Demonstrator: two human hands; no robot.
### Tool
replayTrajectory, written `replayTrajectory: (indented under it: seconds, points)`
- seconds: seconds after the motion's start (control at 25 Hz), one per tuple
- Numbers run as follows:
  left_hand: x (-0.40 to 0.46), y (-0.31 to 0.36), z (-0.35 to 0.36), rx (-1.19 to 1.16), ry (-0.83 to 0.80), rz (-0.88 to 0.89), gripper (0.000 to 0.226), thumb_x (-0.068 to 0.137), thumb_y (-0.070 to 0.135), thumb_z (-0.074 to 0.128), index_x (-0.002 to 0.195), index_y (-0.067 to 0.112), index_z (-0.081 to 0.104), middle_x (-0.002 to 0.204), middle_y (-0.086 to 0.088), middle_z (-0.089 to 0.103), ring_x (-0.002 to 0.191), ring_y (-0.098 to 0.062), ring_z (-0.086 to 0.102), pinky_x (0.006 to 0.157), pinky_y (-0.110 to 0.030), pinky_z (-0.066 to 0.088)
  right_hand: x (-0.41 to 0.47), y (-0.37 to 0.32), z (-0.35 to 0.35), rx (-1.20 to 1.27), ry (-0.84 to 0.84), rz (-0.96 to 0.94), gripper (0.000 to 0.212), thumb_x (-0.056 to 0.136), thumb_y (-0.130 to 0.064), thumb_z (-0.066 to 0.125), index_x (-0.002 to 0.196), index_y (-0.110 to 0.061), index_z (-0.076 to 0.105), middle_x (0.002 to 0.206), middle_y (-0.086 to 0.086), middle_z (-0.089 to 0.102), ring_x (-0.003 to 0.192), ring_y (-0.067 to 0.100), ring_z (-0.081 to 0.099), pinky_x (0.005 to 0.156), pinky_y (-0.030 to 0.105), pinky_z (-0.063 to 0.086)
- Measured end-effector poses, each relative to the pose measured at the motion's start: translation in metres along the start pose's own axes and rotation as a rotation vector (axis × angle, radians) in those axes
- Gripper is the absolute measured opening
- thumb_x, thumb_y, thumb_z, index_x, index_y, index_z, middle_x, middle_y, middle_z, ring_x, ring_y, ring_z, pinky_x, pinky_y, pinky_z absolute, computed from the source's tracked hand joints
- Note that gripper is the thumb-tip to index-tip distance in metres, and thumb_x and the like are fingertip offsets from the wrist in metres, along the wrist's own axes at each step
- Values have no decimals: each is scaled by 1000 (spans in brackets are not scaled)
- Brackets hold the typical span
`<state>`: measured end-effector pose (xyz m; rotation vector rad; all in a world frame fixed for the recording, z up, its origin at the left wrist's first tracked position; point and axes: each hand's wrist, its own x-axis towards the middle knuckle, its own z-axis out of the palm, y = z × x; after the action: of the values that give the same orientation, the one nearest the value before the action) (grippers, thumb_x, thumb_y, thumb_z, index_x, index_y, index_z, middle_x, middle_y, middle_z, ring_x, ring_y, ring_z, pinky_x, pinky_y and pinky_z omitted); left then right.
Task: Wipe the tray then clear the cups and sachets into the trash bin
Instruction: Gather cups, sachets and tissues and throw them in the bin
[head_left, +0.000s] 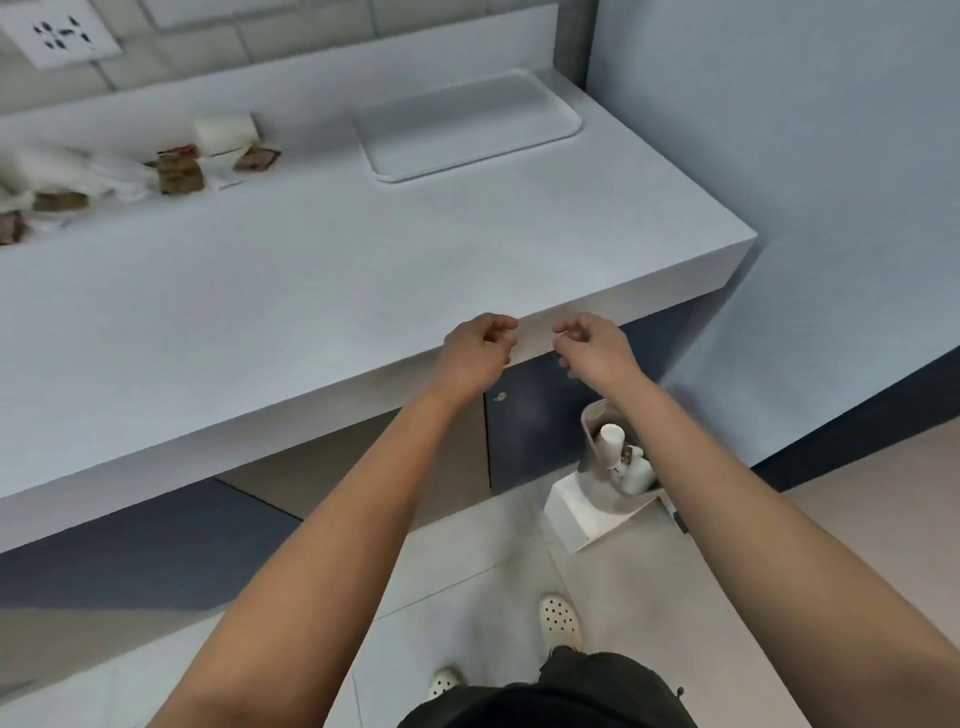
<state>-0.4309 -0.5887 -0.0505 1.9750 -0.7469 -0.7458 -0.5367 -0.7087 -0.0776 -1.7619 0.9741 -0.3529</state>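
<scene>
Clearing step: both hands, left hand and right hand, loosely curled, holding nothing, over the counter's near edge. Tray bare, far right. Bin below right holds cups. Sachets far left remain; next move: reach left.

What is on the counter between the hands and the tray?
Nothing. In the head view, the counter is bare from the left hand and right hand at its front edge up to the tray. The sachets lie off to the left.
</scene>
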Motion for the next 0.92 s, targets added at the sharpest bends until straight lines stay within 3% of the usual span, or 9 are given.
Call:
replayTrajectory:
  seconds: [0.28, 0.48, 0.6, 0.92]
  points:
    - [-67, -51, -139, -53, 238, -16, 30, 92, 14, 47, 119, 13, 59, 94, 3, 59, 87, -18, 62, 67, -21, 45, -32, -91, 123, -50, -167, -184, 15, 85, -14, 54, 98, -19, 60, 84, -4, 56, 84, 21, 60, 77, 33, 51]
    - [-82, -84, -211, -138, 371, -85, 31, 91, 14, 48, 120, 15, 59, 98, 3, 58, 84, -14, 59, 64, -18, 44, -33, -129, 183, -58, -242, -224, 21, 86, -11, 54, 105, -11, 62, 75, -7, 54, 76, 20, 58, 68, 28, 49]
    - [-76, -97, -235, -161, 409, -94, 30, 91, 15, 49, 119, 15, 59, 97, 4, 58, 81, -13, 59, 63, -19, 44, -17, -145, 208, -72, -269, -230, 22, 85, -11, 53, 105, -11, 62, 78, -5, 56, 75, 19, 59, 60, 22, 47]
    - [11, -122, -319, -200, 534, -147, 29, 89, 10, 51, 117, 12, 60, 82, 9, 57, 72, -8, 57, 62, -19, 43, 83, -198, 278, -62, -312, -252, 16, 84, -10, 54, 97, -15, 62, 92, 2, 58, 82, 20, 59, 58, 20, 47]
